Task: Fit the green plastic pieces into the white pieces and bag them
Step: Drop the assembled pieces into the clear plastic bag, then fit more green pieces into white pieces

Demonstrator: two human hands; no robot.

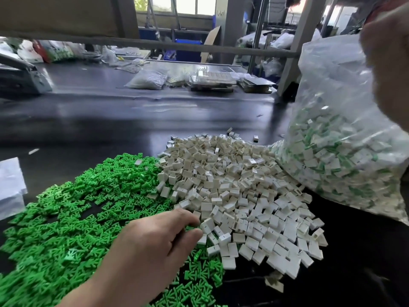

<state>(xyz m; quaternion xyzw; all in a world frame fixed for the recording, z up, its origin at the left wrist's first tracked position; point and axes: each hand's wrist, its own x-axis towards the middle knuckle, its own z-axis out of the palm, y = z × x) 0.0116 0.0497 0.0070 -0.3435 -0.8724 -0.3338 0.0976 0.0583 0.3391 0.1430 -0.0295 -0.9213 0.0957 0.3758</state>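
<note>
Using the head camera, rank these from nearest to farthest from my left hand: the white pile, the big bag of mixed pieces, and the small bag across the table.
1. White pile: at the left hand fingertips.
2. Big bag: to the right, beyond the pile.
3. Small bag: far across the table.

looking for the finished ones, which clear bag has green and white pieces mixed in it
The big bag at the right, beside the white heap. The smaller bag far across the table shows only pale contents, no green.
</note>
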